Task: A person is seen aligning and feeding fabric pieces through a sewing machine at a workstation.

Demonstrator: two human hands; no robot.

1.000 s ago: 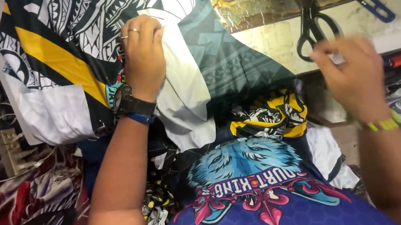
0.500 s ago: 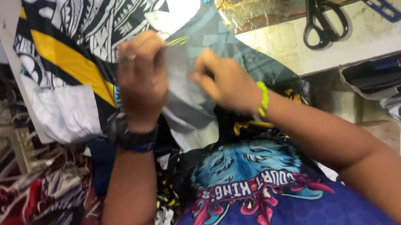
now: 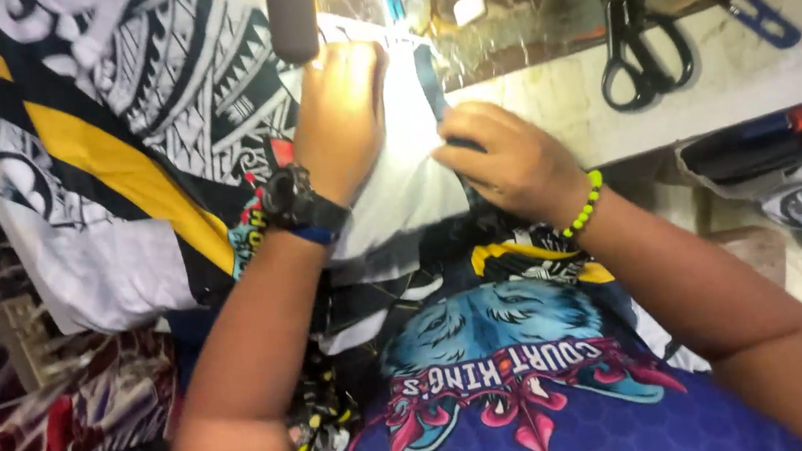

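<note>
Left hand (image 3: pixel 340 112): flat, fingers together, pressing white fabric panel (image 3: pixel 397 191) on the surface (image 3: pixel 737 81).
Right hand (image 3: pixel 505 163): pinched on the panel's dark edge.
Technique: keep edges aligned and taut, fingers beside the seam.
Materials: slick printed jersey cloth; black steel scissors (image 3: pixel 637 47) nearby.

Right of the black scissors (image 3: pixel 641 52), bare pale tabletop (image 3: pixel 726 77) runs to the blue snips (image 3: pixel 759 13), leaving a passable gap. Left of the scissors, piled printed fabric (image 3: pixel 144 174) and a grey cylinder (image 3: pixel 292 11) block the way.
</note>
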